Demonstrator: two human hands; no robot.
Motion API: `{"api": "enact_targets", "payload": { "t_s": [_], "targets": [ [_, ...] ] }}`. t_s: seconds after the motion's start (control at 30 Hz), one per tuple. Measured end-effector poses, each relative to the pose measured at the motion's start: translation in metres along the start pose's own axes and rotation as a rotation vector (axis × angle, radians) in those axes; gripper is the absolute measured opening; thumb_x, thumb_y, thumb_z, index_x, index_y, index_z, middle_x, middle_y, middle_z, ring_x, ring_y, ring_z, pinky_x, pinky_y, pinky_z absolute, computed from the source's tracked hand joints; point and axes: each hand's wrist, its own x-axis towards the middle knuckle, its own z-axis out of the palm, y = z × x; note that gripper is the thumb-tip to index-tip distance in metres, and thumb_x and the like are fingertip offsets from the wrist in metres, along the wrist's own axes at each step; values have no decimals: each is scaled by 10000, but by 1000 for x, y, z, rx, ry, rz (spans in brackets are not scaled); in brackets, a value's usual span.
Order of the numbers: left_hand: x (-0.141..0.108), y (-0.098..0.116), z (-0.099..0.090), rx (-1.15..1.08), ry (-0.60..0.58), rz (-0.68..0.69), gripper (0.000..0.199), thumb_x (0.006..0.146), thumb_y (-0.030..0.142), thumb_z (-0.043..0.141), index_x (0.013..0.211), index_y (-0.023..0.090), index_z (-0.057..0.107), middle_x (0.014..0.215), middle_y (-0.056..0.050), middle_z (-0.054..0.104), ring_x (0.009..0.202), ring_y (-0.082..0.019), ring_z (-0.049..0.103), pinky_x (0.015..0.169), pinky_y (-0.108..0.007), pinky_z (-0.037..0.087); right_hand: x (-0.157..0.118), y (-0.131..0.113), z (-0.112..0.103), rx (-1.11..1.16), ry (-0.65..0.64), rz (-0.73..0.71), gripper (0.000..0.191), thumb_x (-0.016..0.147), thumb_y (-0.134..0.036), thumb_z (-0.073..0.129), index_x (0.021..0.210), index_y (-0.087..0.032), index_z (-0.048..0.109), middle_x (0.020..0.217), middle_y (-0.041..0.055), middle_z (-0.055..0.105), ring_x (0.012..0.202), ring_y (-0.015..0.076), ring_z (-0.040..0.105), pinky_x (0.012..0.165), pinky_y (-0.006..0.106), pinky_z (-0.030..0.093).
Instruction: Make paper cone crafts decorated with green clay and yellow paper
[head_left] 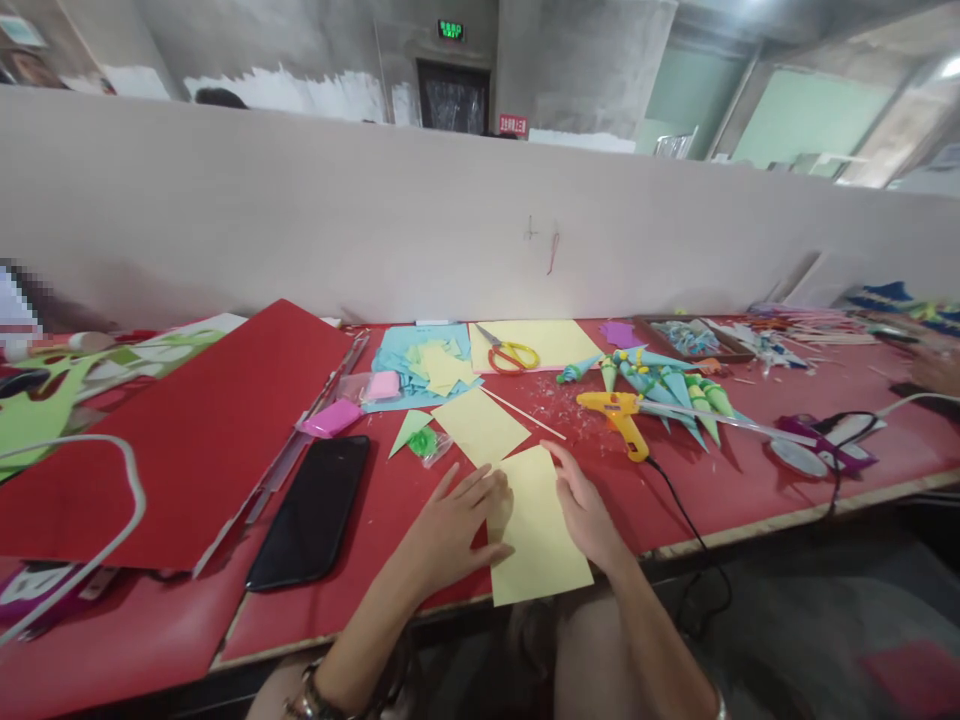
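Note:
A pale yellow sheet of paper [536, 540] lies at the table's front edge, its near end jutting past the edge. My left hand [457, 525] rests on its left side, fingers stretched out and spread. Along the sheet's right edge lies my right hand [589, 505], with fingers lightly bent near the far corner. Just beyond is another yellow sheet [480, 425], partly under the first one. A thin white stick [523, 413] lies beside it. Left of these sheets are a folded light-green paper piece [409, 428] and a small clear bag with green bits [426, 443].
A yellow glue gun [619, 415] trails a black cord off the table. Behind it lie blue and green paper cones [667, 385]. Scissors [506, 350] rest on yellow paper at the back. A black phone [311, 515] and a large red board [225, 440] occupy the left.

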Motion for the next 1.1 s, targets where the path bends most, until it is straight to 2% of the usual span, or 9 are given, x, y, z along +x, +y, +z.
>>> {"api": "enact_targets", "payload": {
  "t_s": [0.1,0.2,0.33,0.43,0.63,0.77,0.83,0.97,1.1],
  "targets": [
    [-2,-2,0,-5,-26,-30,570,799,476,458,1309,244,356,1418,-20,320,1307,-215,256,1073,-432,181,-4,-2,-17,-99,-249,-204,473,758,-44,311,1147,-214,521,1082,65,588,1009,168,540,887,329,427],
    [-3,-5,-1,-27,-29,-39,521,819,411,446,1311,272,347,1428,4,299,1304,-196,263,1069,-411,194,-10,-5,-33,-257,-398,-335,490,758,-5,315,1124,-233,548,1105,74,575,1044,182,509,904,358,423],
    [-2,-5,0,-47,-34,-59,547,820,457,425,1323,266,328,1426,-8,302,1300,-199,271,1073,-427,169,-23,-1,-42,-562,-358,-419,462,756,-33,437,1119,-280,582,1349,96,363,1236,278,310,966,476,342],
    [-1,-5,2,-40,-8,-88,583,806,493,429,1325,248,327,1422,-24,308,1299,-213,272,1075,-445,144,-29,3,-44,-571,-359,-407,384,762,-71,492,1024,-308,640,1442,43,208,1301,307,193,989,511,290],
    [-6,-10,5,-47,23,-116,592,802,517,421,1313,226,349,1408,-39,342,1284,-215,299,1070,-432,165,-11,2,-50,-403,-644,-339,223,849,-229,482,959,-301,662,1245,52,534,1177,219,442,1026,501,205],
    [-9,-13,7,-66,13,-141,594,794,501,443,1314,230,346,1399,-42,358,1282,-222,302,1070,-453,152,9,0,-54,-256,-770,-280,238,857,-231,463,1022,-282,626,1140,43,610,1116,189,499,1025,477,184],
    [-9,-13,9,-79,26,-136,598,789,498,453,1316,238,341,1399,-42,358,1283,-225,301,1072,-460,140,17,-2,-55,-240,-823,-284,216,867,-262,454,972,-274,642,1112,35,618,1083,183,514,1016,453,206],
    [-10,-11,8,-99,28,-132,555,801,429,454,1315,250,345,1404,-35,350,1285,-218,297,1076,-458,122,29,-11,-45,-336,-821,-333,266,886,-289,407,817,-218,654,1113,68,542,1058,179,468,920,351,342],
    [-11,-9,4,-124,19,-119,517,828,338,404,1328,239,323,1408,-32,339,1295,-204,276,1076,-462,118,37,-19,-24,-449,-779,-426,224,879,-285,430,778,-198,610,936,51,514,920,174,460,837,327,368]
  ]
}}
